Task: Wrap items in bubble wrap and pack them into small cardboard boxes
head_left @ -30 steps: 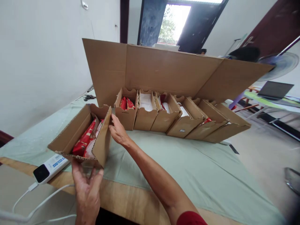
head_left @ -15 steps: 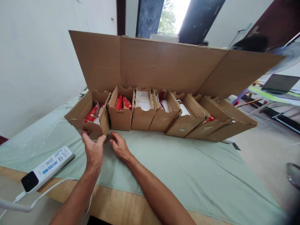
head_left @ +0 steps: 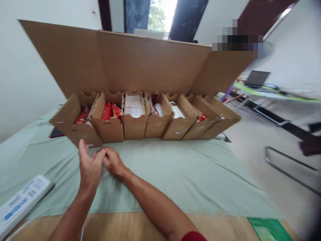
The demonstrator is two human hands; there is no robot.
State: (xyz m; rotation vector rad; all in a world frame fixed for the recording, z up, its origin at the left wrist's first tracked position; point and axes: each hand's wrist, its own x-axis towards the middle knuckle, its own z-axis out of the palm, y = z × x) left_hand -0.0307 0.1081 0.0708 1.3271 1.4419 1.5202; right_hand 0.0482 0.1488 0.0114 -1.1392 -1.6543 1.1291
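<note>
A row of several brown cardboard bin boxes stands on a pale green cloth [head_left: 160, 174]. My left hand [head_left: 89, 165] is just in front of the leftmost box [head_left: 84, 134], fingers apart and holding nothing; whether the fingertips touch the cardboard I cannot tell. Beside it, my right hand [head_left: 114, 162] rests low by the cloth with its fingers curled in and nothing visible in them. The left thumb meets the right fingers. Red packets [head_left: 81, 117] lie inside the leftmost box, and more red packets [head_left: 107, 111] sit in its neighbour. A white bubble-wrapped item [head_left: 135, 105] fills the third box.
Behind the row rises a tall folded cardboard panel [head_left: 150, 63]. A white power bank-like device [head_left: 25, 201] with a cable lies at the lower left. A green packet [head_left: 269, 229] is at the front right edge. Farther right are a table with a laptop [head_left: 257, 79] and a metal frame [head_left: 288, 167].
The leftmost box now stands closer against its neighbour. My left hand has come off its front, and both hands have drawn together. The view has swung to the right.
</note>
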